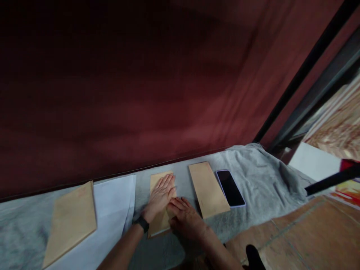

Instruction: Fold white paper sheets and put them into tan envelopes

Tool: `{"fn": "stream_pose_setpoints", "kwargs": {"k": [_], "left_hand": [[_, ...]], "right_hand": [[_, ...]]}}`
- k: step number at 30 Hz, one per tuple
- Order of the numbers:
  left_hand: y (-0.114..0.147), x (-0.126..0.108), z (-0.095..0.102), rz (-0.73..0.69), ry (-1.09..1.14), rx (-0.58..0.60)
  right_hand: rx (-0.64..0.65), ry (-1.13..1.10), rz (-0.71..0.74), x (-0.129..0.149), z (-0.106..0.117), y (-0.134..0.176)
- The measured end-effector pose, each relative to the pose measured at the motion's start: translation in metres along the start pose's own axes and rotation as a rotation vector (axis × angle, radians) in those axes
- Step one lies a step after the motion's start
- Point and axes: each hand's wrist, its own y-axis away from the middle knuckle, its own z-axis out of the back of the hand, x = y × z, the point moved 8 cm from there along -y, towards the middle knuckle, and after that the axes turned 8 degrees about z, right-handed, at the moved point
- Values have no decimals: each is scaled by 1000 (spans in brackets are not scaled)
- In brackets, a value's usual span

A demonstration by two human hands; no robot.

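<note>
My left hand (159,195), with a dark watch (142,224) on its wrist, lies flat on a brown paper envelope (160,221), fingers stretched toward its far end. Close beside it, my right hand (187,219) rests on the envelope's right edge, fingers extended and pointing left. Neither hand grips anything that I can see. A strip of white shows at the envelope's near end. The two hands cover much of its middle. To the right lies a second brown envelope (209,189), apart from my hands.
A phone (230,188) with a purple edge lies beside the second envelope. On the left, another brown envelope (71,221) overlaps white paper sheets (114,204). Everything rests on a grey cloth (261,180). A dark red panel (168,93) rises behind. Tiled floor (295,240) shows lower right.
</note>
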Motion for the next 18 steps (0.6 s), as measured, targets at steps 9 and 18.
{"fn": "stream_pose_setpoints", "kwargs": {"k": [9,18], "left_hand": [[55,-17,5,-61,-12,-3],[124,-42,20,-49,-1,-17]], "right_hand": [[-95,-73,-63,-7,9,-4],[-268,-78,-115,0,10,4]]}}
